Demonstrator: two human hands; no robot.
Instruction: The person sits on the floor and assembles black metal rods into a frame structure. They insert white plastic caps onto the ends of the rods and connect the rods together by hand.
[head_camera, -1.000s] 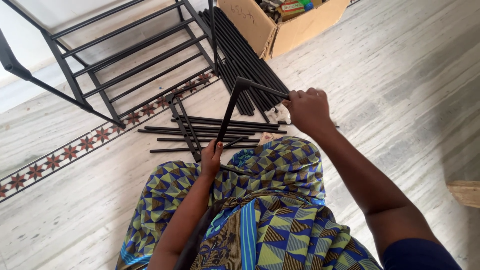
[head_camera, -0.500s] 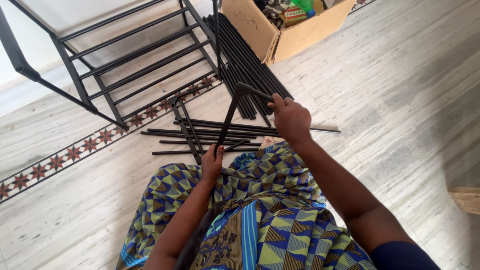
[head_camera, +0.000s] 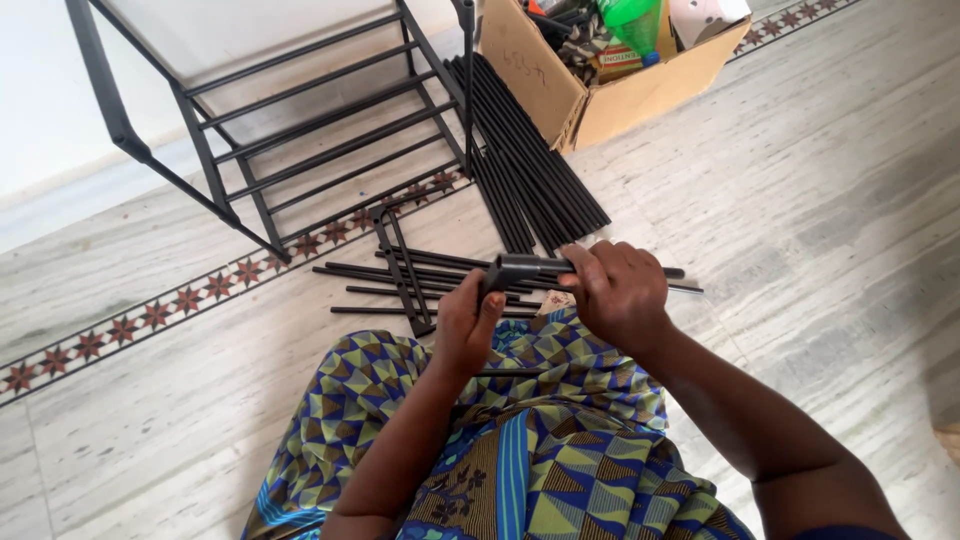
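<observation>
Rack frame (head_camera: 300, 120) — partly built. Black bracket piece (head_camera: 520, 268) is gripped by closed right hand (head_camera: 615, 295) and left hand (head_camera: 465, 325); loose rods (head_camera: 530, 150) remain unfitted on floor (head_camera: 800, 220).

Top of the view, right of centre, and there's one open cardboard box (head_camera: 560, 85) on the pale floor, brown, rectangular, set at an angle, its near corner just beside a bundle of black metal rods (head_camera: 530, 170). A dark handwritten scribble sits on its long left wall. Inside, packed tight: a green plastic bottle (head_camera: 632, 22) lies with its neck pointing down, a small carton with a red and yellow label (head_camera: 622, 62) sits under it, and a whitish packet (head_camera: 705, 15) leans at the right end. Dark odds and ends fill the left part, too jumbled to tell apart.
</observation>
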